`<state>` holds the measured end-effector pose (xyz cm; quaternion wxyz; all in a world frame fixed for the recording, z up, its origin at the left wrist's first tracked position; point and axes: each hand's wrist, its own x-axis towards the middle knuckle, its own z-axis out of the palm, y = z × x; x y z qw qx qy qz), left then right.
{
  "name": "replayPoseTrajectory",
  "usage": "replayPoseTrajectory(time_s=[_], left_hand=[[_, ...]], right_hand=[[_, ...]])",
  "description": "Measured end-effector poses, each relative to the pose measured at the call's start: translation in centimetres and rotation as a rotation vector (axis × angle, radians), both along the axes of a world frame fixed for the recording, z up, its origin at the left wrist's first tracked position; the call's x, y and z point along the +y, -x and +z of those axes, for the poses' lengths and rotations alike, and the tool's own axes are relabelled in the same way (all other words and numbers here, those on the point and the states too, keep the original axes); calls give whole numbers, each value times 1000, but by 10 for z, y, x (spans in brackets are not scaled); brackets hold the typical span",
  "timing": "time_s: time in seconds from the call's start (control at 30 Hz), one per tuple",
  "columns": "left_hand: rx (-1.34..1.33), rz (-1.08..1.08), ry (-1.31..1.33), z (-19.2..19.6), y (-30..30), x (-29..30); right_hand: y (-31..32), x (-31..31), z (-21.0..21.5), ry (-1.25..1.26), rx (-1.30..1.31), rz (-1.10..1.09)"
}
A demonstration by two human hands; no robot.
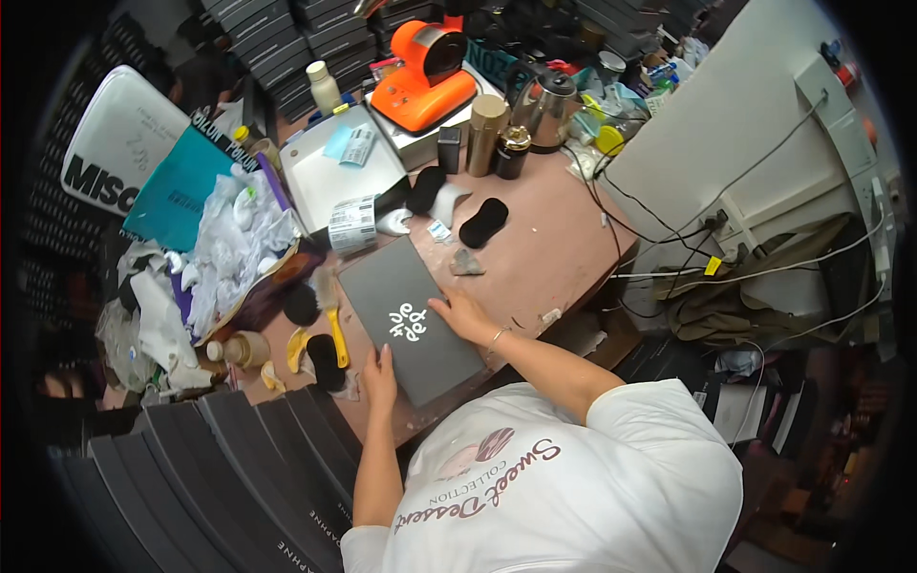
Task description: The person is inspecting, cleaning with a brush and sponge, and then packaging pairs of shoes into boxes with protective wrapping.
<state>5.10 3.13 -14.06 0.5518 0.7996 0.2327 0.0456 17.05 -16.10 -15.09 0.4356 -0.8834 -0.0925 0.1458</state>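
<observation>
Head view: by the near edge of the desk (pixel 564 229), left hand (pixel 380 384) and right hand (pixel 466 318) flank a grey box (pixel 413 325) (whether fingers grip, I can't tell), its long sides suiting probably light, stiff card.

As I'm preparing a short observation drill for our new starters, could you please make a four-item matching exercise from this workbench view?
Things
1. Flat grey box
2. Machine with a rounded head
3. Brush
4. Kettle

Descriptions
A. Has a yellow handle
B. Stands to the right of the tall gold-brown bottle
C. Touched by the left hand and right hand
D. Bright orange

Pairs: 1-C, 2-D, 3-A, 4-B
</observation>
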Motion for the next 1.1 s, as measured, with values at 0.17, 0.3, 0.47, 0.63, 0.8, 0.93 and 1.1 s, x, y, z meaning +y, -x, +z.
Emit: replayPoseTrajectory(time_s=[0.17,0.3,0.47,0.63,0.8,0.93,1.1], left_hand=[[465,62,621,-6,-17,26],[185,-50,563,13,-11,-23],[-16,-455,726,54,-30,-160],[100,-709,338,58,-34,-194],[255,-404,242,41,20,-159],[157,-389,3,57,66,-140],[-28,-306,-187,61,135,-135]], right_hand=[[4,-13,-16,-39,145,0],[20,-60,21,-513,339,-23],[-36,-256,57,-596,547,-313],[-119,-410,15,-22,114,-424],[-148,-277,76,245,-603,-74],[-107,-129,190,-197,-633,363],[9,3,354,-463,-937,883]])
